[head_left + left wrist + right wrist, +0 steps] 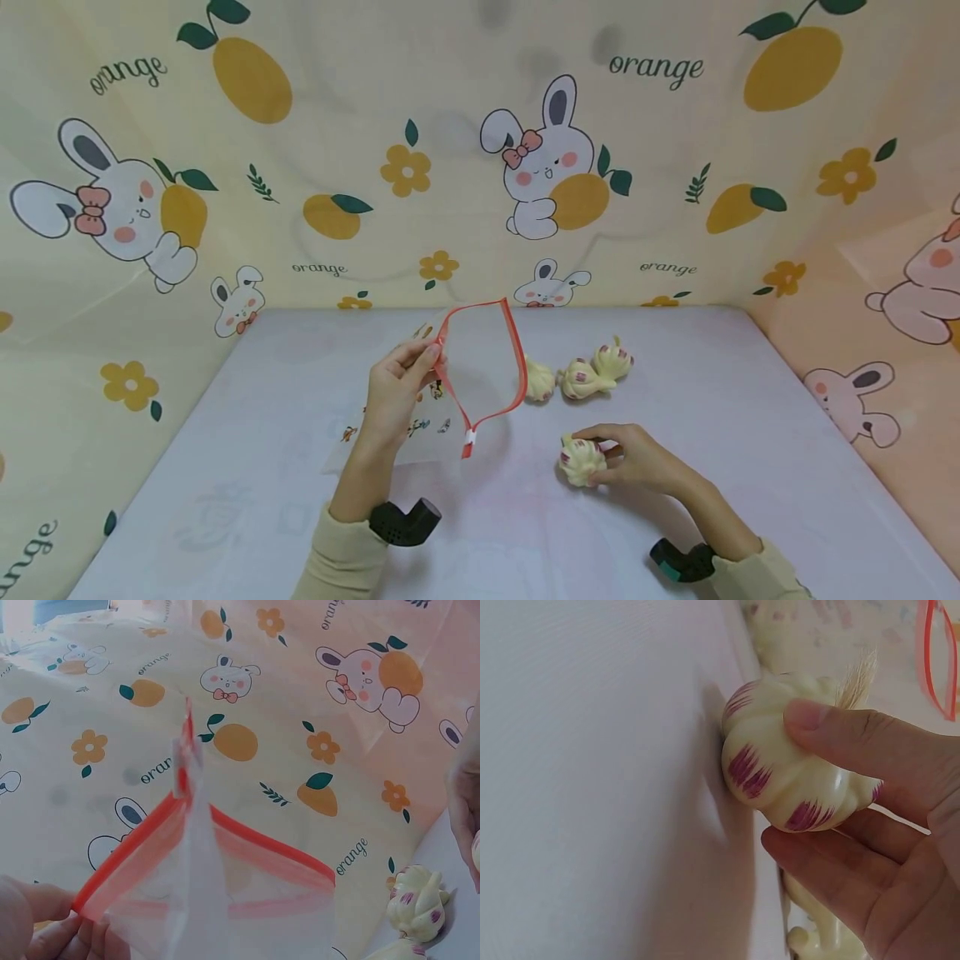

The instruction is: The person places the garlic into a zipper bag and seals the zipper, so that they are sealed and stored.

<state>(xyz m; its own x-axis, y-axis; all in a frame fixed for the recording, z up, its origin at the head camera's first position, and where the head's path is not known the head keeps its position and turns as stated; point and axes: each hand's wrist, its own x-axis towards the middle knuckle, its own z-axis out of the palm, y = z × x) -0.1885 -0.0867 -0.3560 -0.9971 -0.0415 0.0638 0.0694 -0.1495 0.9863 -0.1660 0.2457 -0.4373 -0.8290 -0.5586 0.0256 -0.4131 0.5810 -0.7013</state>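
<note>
Because its glossy, ribbed surface looks like moulded plastic or foam, the cream garlic-shaped bulb with purple streaks [582, 461] is probably light and firm, a little slippery, and unlikely to bruise. The sound hold is across its rounded, widest part, where the grooves give the fingers purchase; the thin pale tuft of bristles [857, 679] at one end looks too flimsy to lift by. The transparent plastic bag with a red zip edge [518, 354] is surely limp and nearly weightless; its film likely creases and sags, so the stiffer red rim is the better place to hold it.

The right hand [637, 457] grips the bulb, thumb against one side and fingers curled on the opposite side, low over the white bench [225, 433]; whether the bulb touches the surface is hard to tell. The left hand [397, 387] pinches the bag's rim between thumb and fingers, with the wrist raised and the forearm slanting up from the near edge. The bag's mouth gapes in a loop, its white-and-red slider [469, 437] hanging nearest the person. Beyond the right hand, three matching cream bulbs [583, 379] rest on the bench, the leftmost partly behind the rim.
</note>
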